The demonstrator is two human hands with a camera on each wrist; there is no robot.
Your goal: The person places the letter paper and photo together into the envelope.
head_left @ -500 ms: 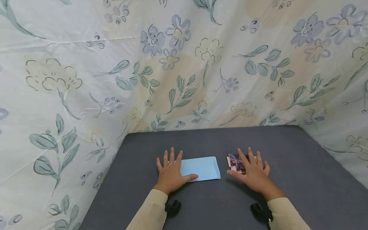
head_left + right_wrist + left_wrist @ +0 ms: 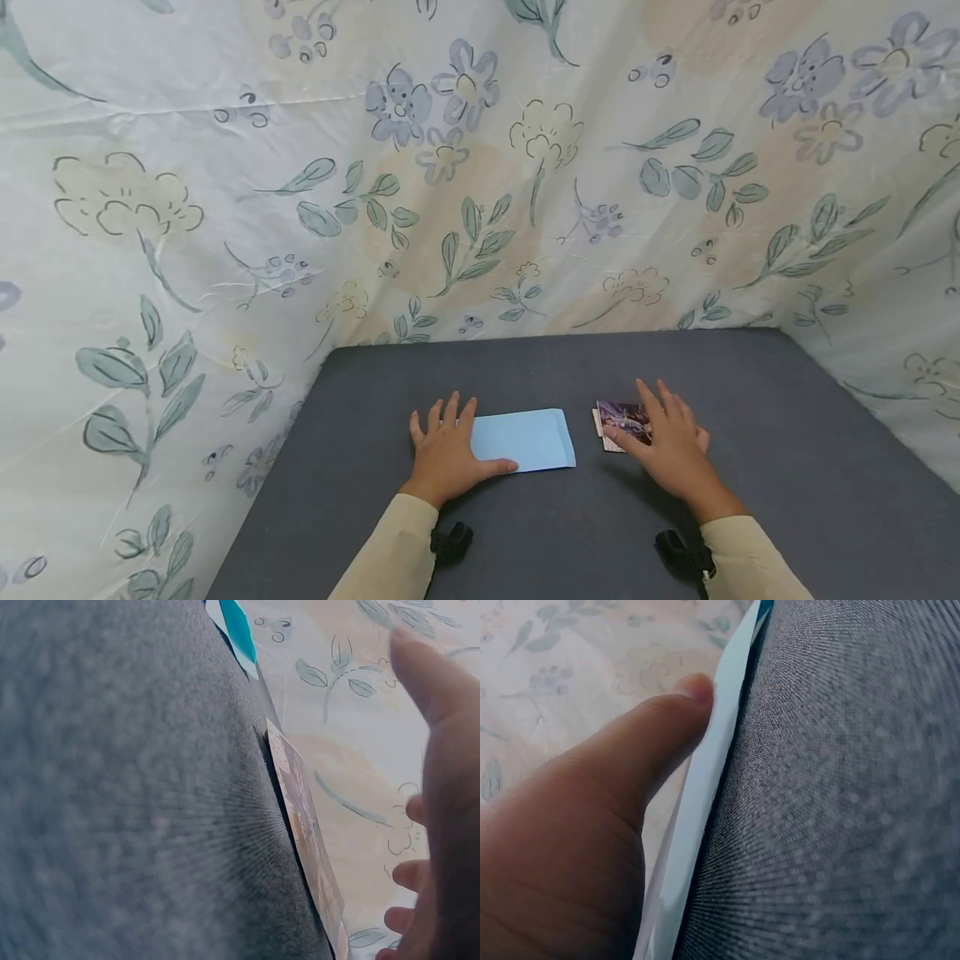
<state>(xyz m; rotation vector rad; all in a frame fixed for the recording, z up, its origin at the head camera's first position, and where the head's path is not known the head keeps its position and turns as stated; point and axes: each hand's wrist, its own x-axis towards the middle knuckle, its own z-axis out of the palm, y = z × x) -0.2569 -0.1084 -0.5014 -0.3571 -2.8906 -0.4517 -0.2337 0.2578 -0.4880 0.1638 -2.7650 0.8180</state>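
A light blue envelope point(image 2: 525, 439) lies flat on the dark grey table, left of centre in the head view. My left hand point(image 2: 446, 458) rests over its left end with fingers spread, and the thumb point(image 2: 671, 724) lies along the near edge. Right of the envelope is a small stack of printed picture cards point(image 2: 624, 417), slightly fanned at the left side. My right hand point(image 2: 675, 454) hovers over the right part of the cards, fingers loosely extended, hiding that part. In the right wrist view a gap shows between the thumb and the cards point(image 2: 304, 817).
Dark grey cloth covers the table point(image 2: 540, 533). A floral curtain point(image 2: 480, 208) stands behind it and along both sides. Black straps with cameras point(image 2: 452, 544) sit at both wrists. The envelope's right end point(image 2: 238, 637) points toward the cards.
My right hand has shifted slightly right, its fingers drawn closer together, so more of the cards shows. The left fingers have bent a little; the envelope has stayed put.
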